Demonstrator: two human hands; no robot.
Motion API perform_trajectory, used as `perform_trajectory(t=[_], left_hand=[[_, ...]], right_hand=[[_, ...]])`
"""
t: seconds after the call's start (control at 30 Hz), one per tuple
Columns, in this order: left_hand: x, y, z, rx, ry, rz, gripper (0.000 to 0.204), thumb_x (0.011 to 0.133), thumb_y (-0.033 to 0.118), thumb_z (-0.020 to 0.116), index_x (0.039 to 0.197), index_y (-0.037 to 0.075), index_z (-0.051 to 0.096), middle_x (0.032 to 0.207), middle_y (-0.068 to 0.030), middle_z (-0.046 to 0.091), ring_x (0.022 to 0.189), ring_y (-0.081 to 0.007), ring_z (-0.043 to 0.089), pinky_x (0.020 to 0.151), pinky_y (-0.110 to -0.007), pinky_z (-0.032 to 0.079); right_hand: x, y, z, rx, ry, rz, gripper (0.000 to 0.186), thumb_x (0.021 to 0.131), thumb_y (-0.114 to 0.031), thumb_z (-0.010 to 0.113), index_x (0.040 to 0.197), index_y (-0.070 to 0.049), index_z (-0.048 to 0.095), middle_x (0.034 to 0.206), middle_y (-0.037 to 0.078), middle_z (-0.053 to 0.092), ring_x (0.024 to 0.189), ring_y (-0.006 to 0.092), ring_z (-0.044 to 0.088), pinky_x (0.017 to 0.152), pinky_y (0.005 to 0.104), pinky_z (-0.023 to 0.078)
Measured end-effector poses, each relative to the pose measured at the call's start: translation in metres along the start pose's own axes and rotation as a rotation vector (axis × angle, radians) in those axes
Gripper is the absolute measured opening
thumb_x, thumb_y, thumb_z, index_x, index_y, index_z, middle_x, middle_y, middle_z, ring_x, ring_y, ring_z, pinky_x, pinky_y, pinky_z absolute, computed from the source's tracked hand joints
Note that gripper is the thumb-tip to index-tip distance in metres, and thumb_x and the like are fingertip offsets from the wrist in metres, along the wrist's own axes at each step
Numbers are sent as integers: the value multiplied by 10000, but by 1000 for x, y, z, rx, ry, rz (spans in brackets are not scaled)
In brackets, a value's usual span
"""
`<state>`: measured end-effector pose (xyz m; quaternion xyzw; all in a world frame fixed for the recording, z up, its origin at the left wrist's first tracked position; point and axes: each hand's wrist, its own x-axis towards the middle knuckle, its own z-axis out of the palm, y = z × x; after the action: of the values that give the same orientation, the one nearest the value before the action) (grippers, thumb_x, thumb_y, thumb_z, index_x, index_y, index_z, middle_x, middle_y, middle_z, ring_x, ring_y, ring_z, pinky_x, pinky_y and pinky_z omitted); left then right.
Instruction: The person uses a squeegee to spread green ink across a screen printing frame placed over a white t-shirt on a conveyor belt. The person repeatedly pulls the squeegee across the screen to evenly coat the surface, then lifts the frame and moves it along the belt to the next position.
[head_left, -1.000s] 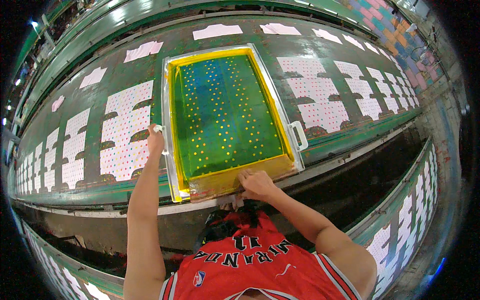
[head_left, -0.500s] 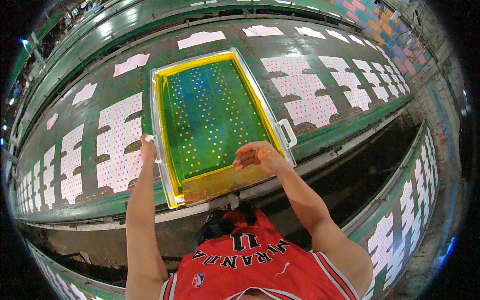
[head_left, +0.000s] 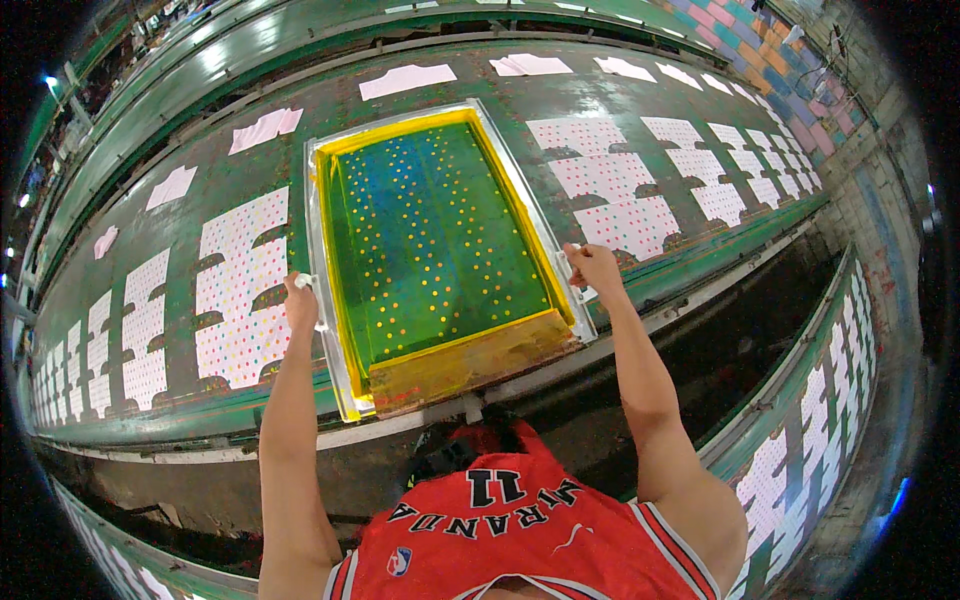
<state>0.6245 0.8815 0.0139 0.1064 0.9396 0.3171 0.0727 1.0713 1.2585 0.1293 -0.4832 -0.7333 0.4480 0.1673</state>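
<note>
A screen printing frame (head_left: 428, 232) with a green dotted mesh, yellow tape and a metal border lies on the long green printing table (head_left: 160, 230). My left hand (head_left: 297, 292) is closed on its white left handle (head_left: 315, 300). My right hand (head_left: 592, 262) is closed on its white right handle (head_left: 578, 282). An amber ink-stained band (head_left: 465, 355) runs along the frame's near end. White fabric pieces printed with coloured dots (head_left: 240, 300) lie on the table beside the frame, left and right.
Plain pale cut pieces (head_left: 408, 80) line the table's far side. Another green table (head_left: 230, 45) runs behind. At lower right a parallel table (head_left: 800, 420) carries dotted pieces, across a dark gap (head_left: 705, 330). A coloured brick wall (head_left: 775, 45) stands at upper right.
My right hand has moved from the frame's near end up and rightward to the right handle and closed on it. My left hand stays on the left handle.
</note>
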Motion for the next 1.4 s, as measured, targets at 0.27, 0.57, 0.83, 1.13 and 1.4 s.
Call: perform_trajectory(t=[0.27,0.57,0.83,1.13,1.4], left_hand=[[-5,1,-1,8,23,23,445,972,175,505,1403,192,396,1078,-324,677,995,-531,643,861,-609,491],[-1,-10,6,-9,99,41,453,958,171,507,1405,197,434,895,-309,682,832,-495,653,733,-599,461],[-6,2,5,147,162,3,421,950,131,514,1364,176,454,918,-320,679,888,-522,642,768,-599,468],[-7,2,5,155,141,-36,422,947,140,515,1361,188,445,972,-322,678,947,-528,633,815,-612,467],[-3,-4,8,181,149,-4,424,954,141,510,1370,184,440,983,-310,682,920,-516,643,800,-607,466]], right_hand=[[90,23,-15,-306,10,50,625,894,-521,701,611,34,652,525,120,620,442,186,627,378,344,473],[190,15,0,-909,-269,0,592,612,-539,893,836,-14,736,875,141,748,820,297,737,789,448,579],[259,-30,18,-1248,-415,-287,628,561,-437,940,1009,-41,750,1064,149,747,1005,311,728,835,451,586],[275,-32,30,-993,-108,-496,260,695,-190,721,905,-38,739,902,200,720,893,392,717,761,517,574],[170,39,-25,-410,-154,-283,459,897,-480,680,877,-22,694,829,209,707,820,398,688,745,489,531]])
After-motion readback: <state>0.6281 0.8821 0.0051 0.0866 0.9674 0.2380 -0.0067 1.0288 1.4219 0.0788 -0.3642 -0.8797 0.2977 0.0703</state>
